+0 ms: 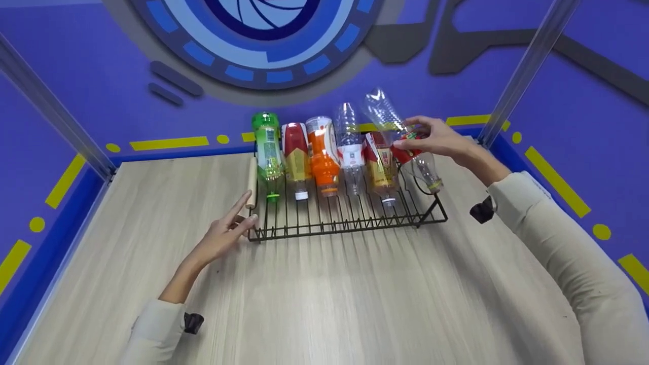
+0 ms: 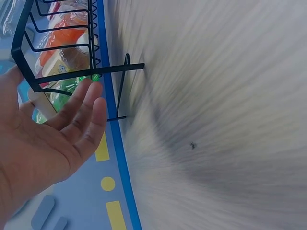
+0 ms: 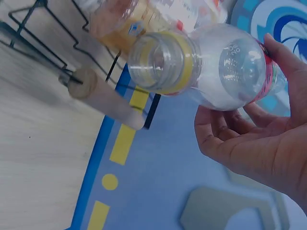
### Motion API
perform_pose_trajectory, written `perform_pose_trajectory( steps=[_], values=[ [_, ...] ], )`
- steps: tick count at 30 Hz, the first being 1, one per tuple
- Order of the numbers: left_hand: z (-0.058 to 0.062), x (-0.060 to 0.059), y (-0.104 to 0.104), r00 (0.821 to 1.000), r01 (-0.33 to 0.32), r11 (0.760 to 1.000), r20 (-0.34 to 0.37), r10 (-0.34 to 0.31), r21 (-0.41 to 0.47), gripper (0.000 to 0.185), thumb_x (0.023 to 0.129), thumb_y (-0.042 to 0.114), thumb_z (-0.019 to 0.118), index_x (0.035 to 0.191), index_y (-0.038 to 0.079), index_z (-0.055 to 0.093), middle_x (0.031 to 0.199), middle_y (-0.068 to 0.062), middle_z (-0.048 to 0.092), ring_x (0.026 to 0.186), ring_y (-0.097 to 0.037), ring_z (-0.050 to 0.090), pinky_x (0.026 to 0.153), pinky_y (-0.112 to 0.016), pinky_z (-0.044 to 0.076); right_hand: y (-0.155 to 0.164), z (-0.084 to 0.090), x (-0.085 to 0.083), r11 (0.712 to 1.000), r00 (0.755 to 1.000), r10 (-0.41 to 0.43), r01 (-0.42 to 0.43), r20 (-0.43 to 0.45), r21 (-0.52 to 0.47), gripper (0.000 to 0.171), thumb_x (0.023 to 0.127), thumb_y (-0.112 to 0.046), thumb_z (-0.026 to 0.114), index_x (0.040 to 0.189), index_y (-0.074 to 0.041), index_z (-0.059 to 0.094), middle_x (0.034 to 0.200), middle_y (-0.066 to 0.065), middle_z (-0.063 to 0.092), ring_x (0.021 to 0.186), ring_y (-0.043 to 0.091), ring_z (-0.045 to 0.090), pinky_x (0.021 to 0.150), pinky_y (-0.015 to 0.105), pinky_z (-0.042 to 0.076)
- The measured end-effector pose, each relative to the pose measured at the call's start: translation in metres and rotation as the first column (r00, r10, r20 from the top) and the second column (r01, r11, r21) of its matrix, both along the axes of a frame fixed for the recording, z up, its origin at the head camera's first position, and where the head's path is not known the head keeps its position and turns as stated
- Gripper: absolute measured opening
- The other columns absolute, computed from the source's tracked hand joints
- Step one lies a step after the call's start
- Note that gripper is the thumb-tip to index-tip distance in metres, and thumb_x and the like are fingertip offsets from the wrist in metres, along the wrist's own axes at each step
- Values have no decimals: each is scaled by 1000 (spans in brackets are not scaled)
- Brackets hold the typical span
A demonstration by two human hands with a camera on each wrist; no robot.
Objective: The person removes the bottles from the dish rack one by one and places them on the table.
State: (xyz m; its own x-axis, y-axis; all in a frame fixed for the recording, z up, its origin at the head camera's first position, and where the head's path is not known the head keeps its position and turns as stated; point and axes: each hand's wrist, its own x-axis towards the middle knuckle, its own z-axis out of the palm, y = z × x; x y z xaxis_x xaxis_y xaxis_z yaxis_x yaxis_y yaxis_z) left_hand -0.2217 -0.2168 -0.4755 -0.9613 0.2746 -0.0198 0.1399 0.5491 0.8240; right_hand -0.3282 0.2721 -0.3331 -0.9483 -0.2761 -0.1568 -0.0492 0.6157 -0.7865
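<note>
My right hand (image 1: 436,138) grips a clear plastic bottle (image 3: 230,67) around its red label. The bottle has no cap, a yellow ring at its neck, and tilts with its mouth toward the lower right in the head view, over the right end of a black wire rack (image 1: 304,231). At the rack's front left corner, my left hand (image 1: 223,237) touches the frame and the end of a wooden handle (image 1: 252,182), its fingers loosely extended. On the rack, bottles lie neck toward me: a green bottle (image 1: 268,152), an orange bottle (image 1: 323,152) and several others.
Beside the orange bottle lie a red-and-gold bottle (image 1: 296,157) and a clear bottle with a white label (image 1: 350,152). Another red-and-gold bottle (image 1: 381,165) is nearest the held one. The wood-grain table (image 1: 324,304) meets a blue-purple wall (image 1: 76,76) behind the rack.
</note>
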Motion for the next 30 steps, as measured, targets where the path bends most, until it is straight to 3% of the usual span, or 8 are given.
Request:
perform_pose_trajectory(
  steps=[5, 10, 14, 22, 30],
  values=[
    [5, 6, -2, 1000, -10, 998, -29, 8, -56, 66, 107, 41, 52, 164, 33, 20, 125, -18, 69, 101, -28, 69, 87, -47, 53, -11, 4, 16, 997, 998, 64, -64, -19, 35, 79, 91, -39, 77, 156, -13, 39, 146, 18, 51, 127, 29, 51, 105, 46, 45],
    [6, 11, -4, 999, -18, 998, -31, 17, -53, 66, 106, 41, 53, 164, 32, 22, 129, -19, 67, 105, -30, 69, 87, -49, 55, -24, 7, 35, 994, 995, 100, -100, 0, 49, 70, 91, -33, 78, 149, -10, 46, 128, 16, 62, 105, 19, 60, 87, 28, 52],
    [5, 15, -4, 999, -13, 999, -34, 12, -48, 66, 106, 42, 53, 163, 33, 23, 130, -19, 67, 106, -33, 69, 87, -48, 55, -33, 8, 52, 983, 984, 177, -178, 10, 56, 64, 91, -29, 78, 144, -8, 51, 122, 12, 63, 102, 16, 58, 83, 24, 53],
    [8, 26, -9, 996, -8, 998, -89, 3, -58, 63, 104, 37, 59, 161, 27, 33, 125, -16, 68, 105, -30, 67, 86, -44, 54, -53, -1, 82, 903, 911, 410, -411, 32, 124, 60, 86, -28, 83, 137, -7, 58, 112, 10, 63, 94, 20, 54, 79, 27, 50],
    [20, 38, -13, 984, -12, 998, -178, 1, -63, 55, 103, 30, 62, 154, 15, 46, 128, -19, 64, 109, -32, 65, 84, -45, 55, -66, -13, 108, 820, 841, 538, -539, 65, 192, 64, 87, -33, 82, 141, -11, 57, 127, 10, 64, 106, 23, 58, 89, 33, 52]
  ],
)
